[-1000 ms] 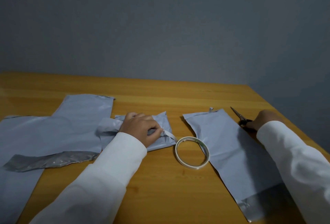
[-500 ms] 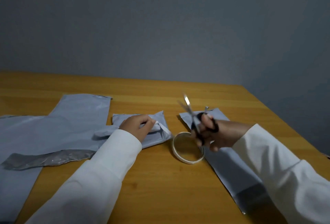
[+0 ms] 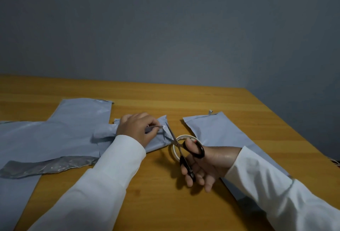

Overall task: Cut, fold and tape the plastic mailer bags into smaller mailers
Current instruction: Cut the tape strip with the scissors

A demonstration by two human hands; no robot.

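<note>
Here, small mailer: the folded grey mailer (image 3: 158, 139) lay on the desk (image 3: 184, 100), between the large cut bags and the tape roll.
Left hand: the left hand (image 3: 137, 129) rested on that mailer, its grip pinching a white strip of tape (image 3: 161, 126) between thumb and fingertips.
Right hand: the right hand (image 3: 204, 164) was held beside the tape roll (image 3: 176, 154), its grip closed round the black handles of the scissors (image 3: 181, 149); the parted blades pointed up and left, their tips at the tape strip.
Other bags: a wide cut bag (image 3: 55, 129) and a darker offcut strip (image 3: 47, 166) lay at left; a long mailer (image 3: 217, 131) lay at right, partly under the right sleeve.
Change: a second ago the right hand was out at the far right on the scissors; half a second ago it carried them over the roll, blades up. The left hand kept its pinch.
</note>
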